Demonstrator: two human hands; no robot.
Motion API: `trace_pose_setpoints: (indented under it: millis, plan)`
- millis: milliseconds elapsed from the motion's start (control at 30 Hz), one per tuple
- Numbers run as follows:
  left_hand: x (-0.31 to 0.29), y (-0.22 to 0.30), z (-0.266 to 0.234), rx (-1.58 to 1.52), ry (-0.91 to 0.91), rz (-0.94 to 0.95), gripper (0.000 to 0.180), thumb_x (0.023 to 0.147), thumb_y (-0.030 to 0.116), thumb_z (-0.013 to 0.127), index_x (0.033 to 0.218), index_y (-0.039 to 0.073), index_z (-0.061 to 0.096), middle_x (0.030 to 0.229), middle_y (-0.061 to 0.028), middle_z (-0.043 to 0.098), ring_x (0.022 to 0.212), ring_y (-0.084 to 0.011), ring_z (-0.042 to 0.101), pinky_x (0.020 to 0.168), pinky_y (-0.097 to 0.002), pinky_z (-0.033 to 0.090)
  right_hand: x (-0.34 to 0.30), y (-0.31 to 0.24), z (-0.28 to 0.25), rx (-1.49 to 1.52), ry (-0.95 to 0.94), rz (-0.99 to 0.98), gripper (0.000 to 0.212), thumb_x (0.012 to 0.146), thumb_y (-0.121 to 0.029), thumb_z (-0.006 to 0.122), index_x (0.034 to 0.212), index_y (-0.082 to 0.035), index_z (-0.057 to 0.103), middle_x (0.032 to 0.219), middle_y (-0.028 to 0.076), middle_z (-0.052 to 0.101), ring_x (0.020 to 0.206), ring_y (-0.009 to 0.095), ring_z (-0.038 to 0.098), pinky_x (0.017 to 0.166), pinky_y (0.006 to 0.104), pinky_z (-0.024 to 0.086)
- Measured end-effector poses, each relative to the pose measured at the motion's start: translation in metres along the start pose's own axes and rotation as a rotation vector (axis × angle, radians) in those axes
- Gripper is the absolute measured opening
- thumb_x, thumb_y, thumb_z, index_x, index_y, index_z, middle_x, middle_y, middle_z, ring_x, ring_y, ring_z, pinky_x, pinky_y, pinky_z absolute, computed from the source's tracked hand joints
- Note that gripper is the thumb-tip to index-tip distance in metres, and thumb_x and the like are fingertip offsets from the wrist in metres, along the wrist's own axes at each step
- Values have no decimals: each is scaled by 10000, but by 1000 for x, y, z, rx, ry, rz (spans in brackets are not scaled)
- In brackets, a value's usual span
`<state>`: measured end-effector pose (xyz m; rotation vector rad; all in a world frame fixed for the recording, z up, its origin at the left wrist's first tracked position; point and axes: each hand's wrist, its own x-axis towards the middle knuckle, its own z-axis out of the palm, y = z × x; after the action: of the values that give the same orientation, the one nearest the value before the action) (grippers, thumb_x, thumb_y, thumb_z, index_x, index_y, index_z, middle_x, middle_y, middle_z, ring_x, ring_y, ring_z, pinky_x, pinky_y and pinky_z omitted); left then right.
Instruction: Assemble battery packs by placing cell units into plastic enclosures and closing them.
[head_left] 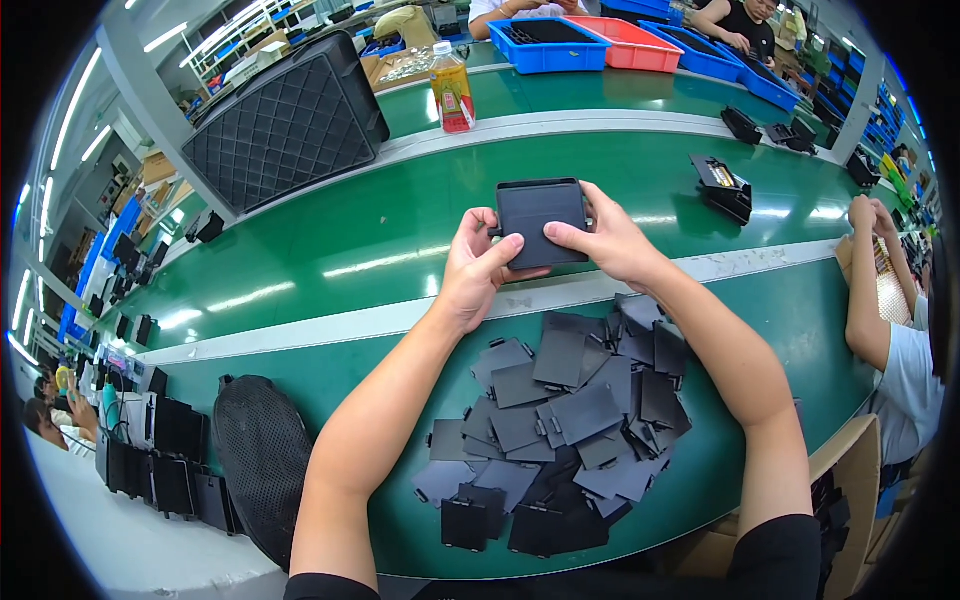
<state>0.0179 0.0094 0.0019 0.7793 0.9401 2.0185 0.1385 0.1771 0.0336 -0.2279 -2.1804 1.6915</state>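
Observation:
Between both hands I hold a black rectangular plastic case (541, 206) above the far side of the worktable. My left hand (481, 262) grips its left side, with the thumb pressed on the lower face and fingers reaching underneath. On the right side, my right hand (612, 238) wraps the edge, its thumb also on the face. Below my hands, a loose pile of flat black plastic covers (585, 412) lies on the green table (400, 520); small tabs show on their edges. The underside of the case is hidden.
A white rail divides my table from a green belt (400, 215). Beyond it stand a black padded case (290, 120), a drink bottle (452, 92), blue bins (552, 55) and a red bin (630, 45). An opened black device (722, 188) lies right. Other people work nearby; a cardboard box (850, 490) stands lower right.

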Motion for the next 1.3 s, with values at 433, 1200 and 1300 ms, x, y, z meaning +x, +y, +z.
trace_pose_setpoints:
  millis: [433, 1200, 1300]
  plan:
    - [4, -8, -1, 167, -20, 50, 341, 881, 11, 648, 1030, 109, 358, 1073, -140, 557, 915, -251, 639, 807, -375, 586, 0, 3, 6, 193, 39, 42, 571, 967, -342, 589, 1383, -23, 362, 1234, 150, 556, 1156, 224, 528, 949, 319, 438]
    - [22, 4, -32, 1073, 486, 57, 407, 854, 141, 657, 1151, 44, 396, 1204, -185, 455, 1056, -306, 562, 866, -433, 503, 65, -22, -165, -1184, -146, 250, 767, 788, -314, 737, 1419, -67, 377, 1257, 161, 596, 1040, 313, 622, 928, 437, 493]
    - [22, 2, -32, 1309, 541, 127, 409, 836, 157, 658, 1148, 36, 423, 1216, -178, 462, 1109, -312, 531, 919, -455, 452, 74, -28, -153, -1232, -65, 360, 727, 800, -365, 709, 1393, -61, 417, 1216, 151, 624, 995, 316, 638, 908, 453, 498]
